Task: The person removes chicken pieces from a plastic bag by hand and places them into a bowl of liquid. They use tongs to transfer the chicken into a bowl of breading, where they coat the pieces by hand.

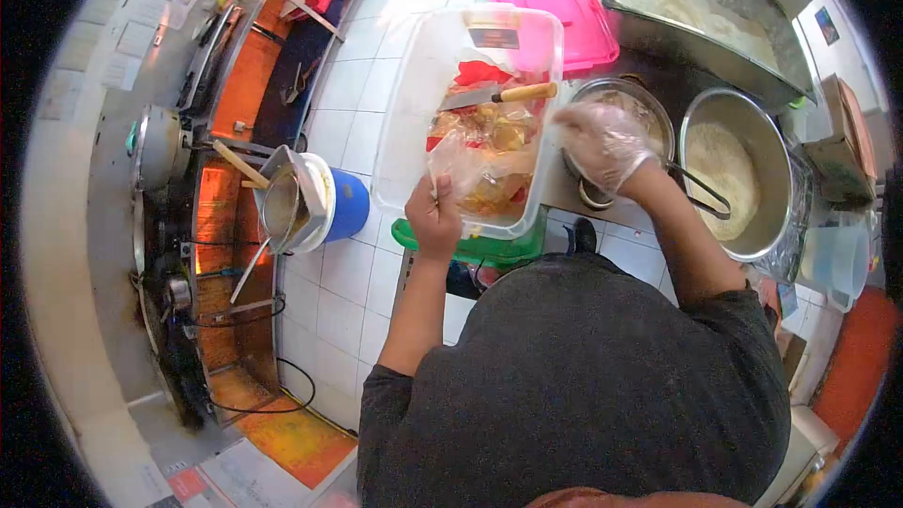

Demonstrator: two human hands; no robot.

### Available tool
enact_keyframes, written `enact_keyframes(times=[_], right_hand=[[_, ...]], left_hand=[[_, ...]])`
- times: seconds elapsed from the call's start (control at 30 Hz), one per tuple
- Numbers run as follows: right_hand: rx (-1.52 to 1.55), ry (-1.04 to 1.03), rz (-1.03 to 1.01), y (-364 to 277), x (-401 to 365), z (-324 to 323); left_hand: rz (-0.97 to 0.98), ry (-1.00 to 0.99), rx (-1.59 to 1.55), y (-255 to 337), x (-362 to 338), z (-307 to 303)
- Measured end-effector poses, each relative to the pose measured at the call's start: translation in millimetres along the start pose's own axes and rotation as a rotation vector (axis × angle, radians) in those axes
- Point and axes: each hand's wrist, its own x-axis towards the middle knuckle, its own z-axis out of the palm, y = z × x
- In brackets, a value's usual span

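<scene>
My left hand [435, 216] is bare and closed, pinching a thin clear plastic glove or bag [451, 162] that stands up from its fingers. My right hand [607, 146] wears a clear plastic glove. Its fingers point left, somewhat smeared, with nothing visible in them, above the rim of a steel pot [664, 111]. Between and beyond the hands is a clear plastic tub [404, 118] holding food packed in clear and red bags [489, 146]. A knife with a wooden handle [527, 92] lies over the bags, near the tub's right wall.
At right is a large steel bowl of pale flour [720, 146] with dark-handled tongs [705, 198] at its edge. Behind stand a steel trough [677, 14] and a pink lid [555, 14]. A green lid [517, 249] is below the tub; a blue bucket [350, 205] stands left.
</scene>
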Motion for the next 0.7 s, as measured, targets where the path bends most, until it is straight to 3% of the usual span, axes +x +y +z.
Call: enact_keyframes(times=[0.03,0.1,0.17,0.27,0.33,0.43,0.5,0.6,0.67,0.7], right_hand=[[0.098,-0.077,-0.056,-23,6,-2],[-0.174,-0.348,-0.451,-41,39,49],[-0.413,-0.595,-0.433,-44,59,88],[-0.499,-0.728,-0.456,-79,67,84],[-0.57,-0.76,-0.508,-136,51,25],[-0.46,-0.507,-0.994,-72,77,111],[-0.437,-0.459,-1.085,-55,87,130],[-0.49,-0.65,-0.689,-95,78,97],[-0.498,-0.76,-0.416,-127,68,75],[-0.514,-0.801,-0.451,-145,63,61]], left_hand=[[0.013,0.021,-0.02,-3,-2,-1],[0.053,0.066,-0.063,-14,-8,-4],[0.005,0.129,-0.007,-18,-14,-5],[-0.056,0.248,-0.037,-2,-9,-8],[-0.14,0.378,-0.117,8,-1,-11],[-0.296,0.564,-0.305,5,7,-9],[-0.337,0.611,-0.451,0,3,-6],[-0.236,0.467,-0.27,-31,-9,-8],[-0.171,0.451,-0.341,-35,-9,-4],[-0.14,0.439,-0.372,-35,-9,-3]])
